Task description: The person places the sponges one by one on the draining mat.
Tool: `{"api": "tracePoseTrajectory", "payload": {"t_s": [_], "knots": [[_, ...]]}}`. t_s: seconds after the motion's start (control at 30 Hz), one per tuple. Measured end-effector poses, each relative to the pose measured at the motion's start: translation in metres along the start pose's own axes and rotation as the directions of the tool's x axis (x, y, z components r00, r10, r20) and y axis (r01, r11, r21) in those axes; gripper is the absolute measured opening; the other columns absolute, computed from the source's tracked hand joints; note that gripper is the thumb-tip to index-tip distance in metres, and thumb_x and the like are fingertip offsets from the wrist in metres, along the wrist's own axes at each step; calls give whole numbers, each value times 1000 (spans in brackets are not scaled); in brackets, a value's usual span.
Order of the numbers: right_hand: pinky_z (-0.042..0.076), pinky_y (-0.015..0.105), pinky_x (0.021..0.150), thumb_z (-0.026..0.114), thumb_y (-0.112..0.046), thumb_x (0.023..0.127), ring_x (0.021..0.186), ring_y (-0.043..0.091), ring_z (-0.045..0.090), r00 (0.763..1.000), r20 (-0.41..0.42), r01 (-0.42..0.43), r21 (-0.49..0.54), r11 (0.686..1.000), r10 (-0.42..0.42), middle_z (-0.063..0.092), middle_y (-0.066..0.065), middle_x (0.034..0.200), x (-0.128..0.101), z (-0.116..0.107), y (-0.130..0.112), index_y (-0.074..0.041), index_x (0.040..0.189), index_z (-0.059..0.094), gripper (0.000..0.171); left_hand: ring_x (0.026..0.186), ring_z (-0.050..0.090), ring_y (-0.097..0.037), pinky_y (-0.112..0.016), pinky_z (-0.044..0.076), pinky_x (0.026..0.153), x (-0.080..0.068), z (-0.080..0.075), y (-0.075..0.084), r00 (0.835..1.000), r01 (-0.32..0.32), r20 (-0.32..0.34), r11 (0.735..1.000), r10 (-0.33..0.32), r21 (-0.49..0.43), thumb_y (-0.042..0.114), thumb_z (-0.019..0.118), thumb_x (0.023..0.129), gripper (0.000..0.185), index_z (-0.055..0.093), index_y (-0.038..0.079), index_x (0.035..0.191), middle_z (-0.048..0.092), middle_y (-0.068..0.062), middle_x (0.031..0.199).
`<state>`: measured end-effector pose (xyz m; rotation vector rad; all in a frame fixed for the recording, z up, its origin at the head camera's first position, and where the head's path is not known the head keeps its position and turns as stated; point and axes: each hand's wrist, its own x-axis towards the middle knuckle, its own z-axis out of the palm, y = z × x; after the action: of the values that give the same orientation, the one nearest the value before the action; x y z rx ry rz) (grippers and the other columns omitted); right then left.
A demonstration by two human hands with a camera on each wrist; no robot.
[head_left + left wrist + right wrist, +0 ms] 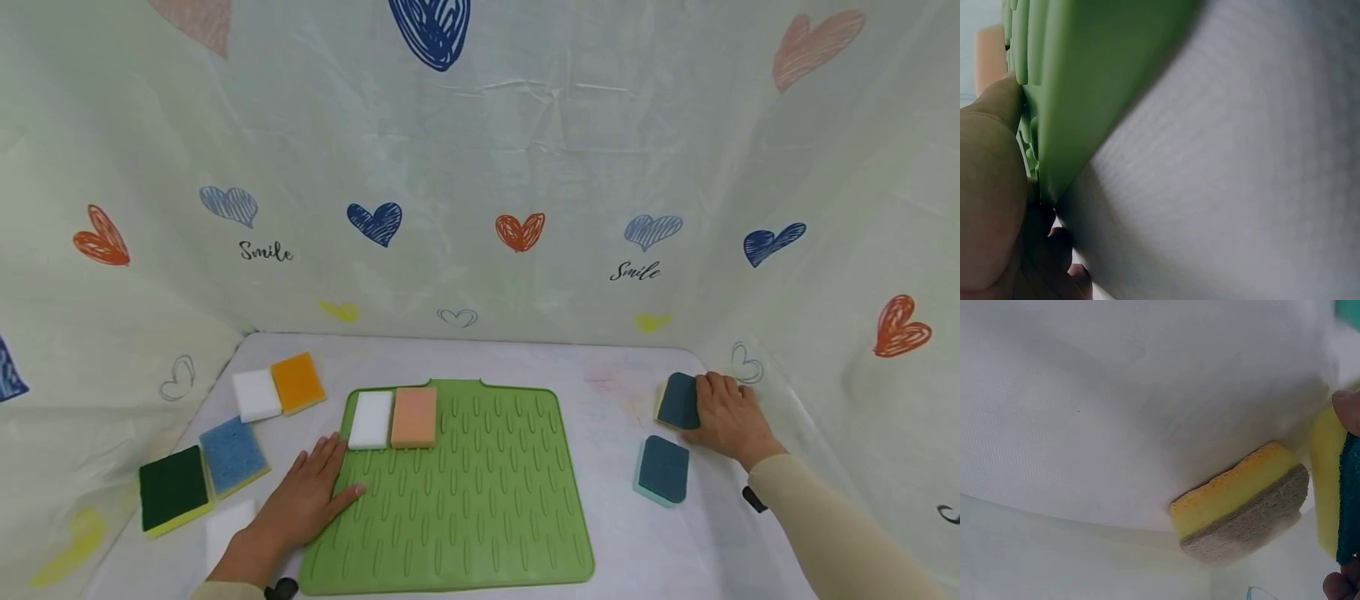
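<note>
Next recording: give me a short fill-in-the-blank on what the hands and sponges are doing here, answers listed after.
1. The left hand rests flat on the near left edge of the green ____.
2. The right hand grips a dark blue sponge with a ____ underside.
3. On the green mat, a white sponge lies beside a ____ one.
4. Another dark blue sponge, lying near the right hand, has a ____ base.

Missing words: mat; yellow; peach; teal
</note>
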<state>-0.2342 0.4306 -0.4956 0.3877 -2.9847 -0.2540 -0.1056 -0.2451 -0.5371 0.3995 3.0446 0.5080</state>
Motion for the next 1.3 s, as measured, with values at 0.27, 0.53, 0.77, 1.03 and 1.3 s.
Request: {"api": "tracePoseTrajectory", "payload": {"t_s": [0.27,0.53,0.77,1.03,1.3], "knots": [[45,72,97,99,-45,66,119,55,49,1000,-21,-4,11,1000,4,49,39,133,4,-2,-3,14,132,40,106,152,34,-52,-69,32,121,0,-3,2,1000,5,7,1000,-5,8,51,62,105,83,41,-11,156,36,-32,164],[48,68,100,91,-48,71,122,51,51,989,-107,93,-57,994,-98,52,36,135,25,-17,-28,14,137,41,104,152,35,-53,-69,32,120,-1,-4,2,1000,5,0,1000,-5,4,50,62,105,82,41,-11,156,36,-33,164],[43,67,111,88,-54,76,131,49,49,985,-62,154,-63,986,-158,49,33,144,42,-31,-56,10,146,41,106,153,32,-52,-69,30,121,-1,-2,2,1000,7,9,1000,-7,-9,51,61,105,83,40,-11,157,35,-32,165],[46,61,110,89,-58,72,132,45,49,964,-113,230,-96,968,-240,50,29,146,57,-36,-89,8,146,42,109,153,32,-52,-69,30,122,0,-2,1,1000,12,13,1000,-12,-2,51,60,105,83,40,-10,157,35,-32,165],[48,57,105,85,-60,74,129,41,52,937,-148,301,-113,947,-315,53,26,144,70,-38,-117,7,146,45,106,153,32,-52,-69,30,122,-1,-2,0,1000,11,11,1000,-11,-12,50,61,105,83,40,-11,157,34,-32,165]]}}
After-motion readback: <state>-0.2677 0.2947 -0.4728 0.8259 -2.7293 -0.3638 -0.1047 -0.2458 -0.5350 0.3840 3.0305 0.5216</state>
